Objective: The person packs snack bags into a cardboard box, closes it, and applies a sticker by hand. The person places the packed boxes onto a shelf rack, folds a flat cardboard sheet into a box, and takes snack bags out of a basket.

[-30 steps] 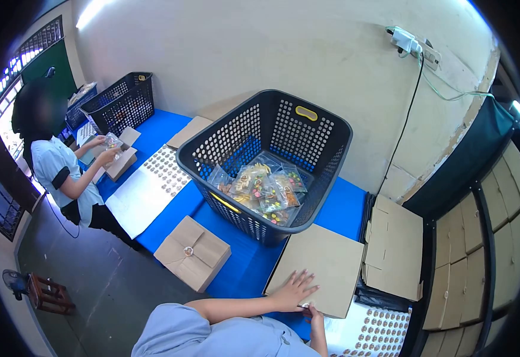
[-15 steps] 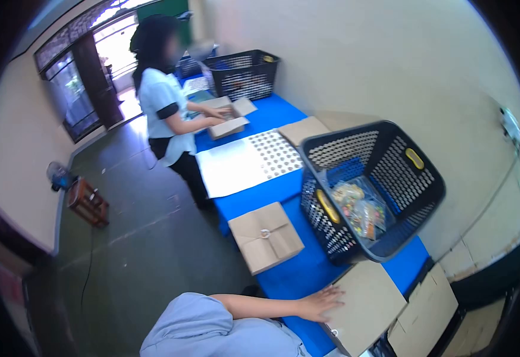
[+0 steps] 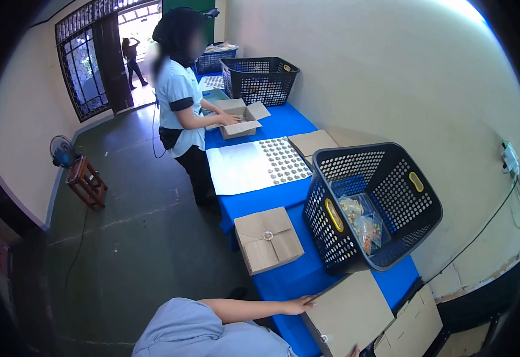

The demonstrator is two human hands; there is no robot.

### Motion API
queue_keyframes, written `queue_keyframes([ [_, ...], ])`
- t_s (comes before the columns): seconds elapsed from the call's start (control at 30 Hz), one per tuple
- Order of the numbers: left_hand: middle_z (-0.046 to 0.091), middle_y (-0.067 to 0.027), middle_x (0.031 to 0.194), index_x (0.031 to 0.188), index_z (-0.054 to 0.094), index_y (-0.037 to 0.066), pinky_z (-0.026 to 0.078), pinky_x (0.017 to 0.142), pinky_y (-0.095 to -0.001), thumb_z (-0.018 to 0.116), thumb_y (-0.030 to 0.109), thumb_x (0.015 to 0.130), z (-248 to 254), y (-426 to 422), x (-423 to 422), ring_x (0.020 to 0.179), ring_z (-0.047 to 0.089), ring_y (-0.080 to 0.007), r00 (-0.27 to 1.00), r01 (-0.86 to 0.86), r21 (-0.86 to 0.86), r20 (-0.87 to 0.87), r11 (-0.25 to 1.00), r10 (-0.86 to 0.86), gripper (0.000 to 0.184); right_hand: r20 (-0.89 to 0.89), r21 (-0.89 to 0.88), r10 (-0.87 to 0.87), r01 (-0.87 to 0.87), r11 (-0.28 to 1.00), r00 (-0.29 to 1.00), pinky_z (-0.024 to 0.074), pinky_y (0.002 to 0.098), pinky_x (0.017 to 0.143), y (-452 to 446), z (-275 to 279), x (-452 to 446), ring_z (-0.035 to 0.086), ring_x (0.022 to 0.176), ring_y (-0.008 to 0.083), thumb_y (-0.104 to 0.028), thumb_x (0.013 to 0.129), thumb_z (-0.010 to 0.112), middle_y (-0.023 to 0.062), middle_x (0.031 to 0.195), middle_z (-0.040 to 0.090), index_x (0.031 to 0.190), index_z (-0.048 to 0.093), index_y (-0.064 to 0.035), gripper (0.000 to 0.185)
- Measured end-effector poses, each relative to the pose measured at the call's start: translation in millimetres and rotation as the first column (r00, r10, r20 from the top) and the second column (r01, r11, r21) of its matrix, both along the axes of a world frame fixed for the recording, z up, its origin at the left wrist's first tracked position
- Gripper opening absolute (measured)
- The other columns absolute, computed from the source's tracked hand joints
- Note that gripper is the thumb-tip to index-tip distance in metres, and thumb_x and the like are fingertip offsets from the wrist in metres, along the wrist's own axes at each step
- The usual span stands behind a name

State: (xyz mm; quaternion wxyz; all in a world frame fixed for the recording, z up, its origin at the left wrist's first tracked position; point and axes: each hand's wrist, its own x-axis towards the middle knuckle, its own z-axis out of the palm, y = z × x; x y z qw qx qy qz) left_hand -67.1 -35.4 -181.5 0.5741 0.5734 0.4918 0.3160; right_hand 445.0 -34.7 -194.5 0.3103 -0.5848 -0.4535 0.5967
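Observation:
A closed brown cardboard box (image 3: 352,312) lies at the table's near end, with a small round white sticker or button on its near left edge. My left hand (image 3: 298,304) grips the box's left edge, fingertips just over the top. At the bottom of the view only fingertips of my right hand (image 3: 355,351) show, over the box's lower edge; the rest is out of frame. Just beyond, a second closed box (image 3: 269,241) has folded flaps and a round seal. A black basket (image 3: 379,205) with yellow handles holds plastic bags of colourful items (image 3: 364,226).
A co-worker (image 3: 179,101) stands farther along the blue table (image 3: 295,282), hands in an open box (image 3: 240,126). Sticker sheets (image 3: 286,162) and a flat cardboard piece (image 3: 312,143) lie between. Another black basket (image 3: 260,80) stands behind. Folded cardboard (image 3: 411,327) leans at right. A fan (image 3: 62,149) sits on a stool.
My left hand has slid from the top of the box to its left edge. Fingertips of my right hand have come into view. The camera view has shifted slightly.

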Motion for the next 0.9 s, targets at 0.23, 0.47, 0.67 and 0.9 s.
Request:
queue_keyframes([
  [0.23,0.019,-0.0183,0.156,0.152,0.013,0.007,0.016,0.117,-0.0342,0.039,0.044,0.101,69,-4,-20,0.145,0.016,-0.0276,0.982,0.184,0.076,0.038,0.980,-0.187,0.069,-0.290,0.084,-0.080,0.109,0.991,0.954,0.0499,0.0352,0.073,8,14,-84,0.061,0.087,0.0245,-0.039,0.089,0.053,0.0135,0.103,0.062,0.119,0.055,-0.0007,0.048],
  [0.47,0.006,-0.0128,0.160,0.153,0.008,0.010,0.014,0.118,-0.0386,0.043,0.040,0.101,148,-6,-7,0.146,0.011,-0.0270,0.956,0.233,0.343,0.092,0.910,-0.279,0.070,-0.448,0.117,-0.167,0.243,0.963,0.878,0.0512,0.0370,0.077,-8,76,-113,0.061,0.092,0.0272,-0.043,0.087,0.056,0.0153,0.108,0.061,0.124,0.051,-0.0008,0.057],
  [0.67,0.017,-0.0199,0.154,0.154,0.009,0.013,0.020,0.115,-0.0432,0.056,0.041,0.094,208,7,-33,0.143,0.018,-0.0345,0.934,0.293,0.248,0.135,0.924,-0.332,0.081,-0.605,0.162,-0.300,0.482,0.861,0.738,0.0522,0.0384,0.080,-42,133,-155,0.061,0.097,0.0295,-0.047,0.085,0.058,0.0167,0.113,0.060,0.129,0.048,-0.0009,0.065],
  [0.9,0.014,-0.0198,0.153,0.153,0.006,0.008,0.014,0.117,-0.0426,0.058,0.022,0.087,206,17,-46,0.142,0.016,-0.0352,0.828,0.454,0.381,0.154,0.805,-0.540,0.085,-0.629,0.022,-0.668,0.869,0.495,0.397,0.0530,0.0428,0.083,-180,168,-235,0.060,0.105,0.0330,-0.049,0.076,0.059,0.0197,0.121,0.056,0.134,0.044,-0.0016,0.076],
])
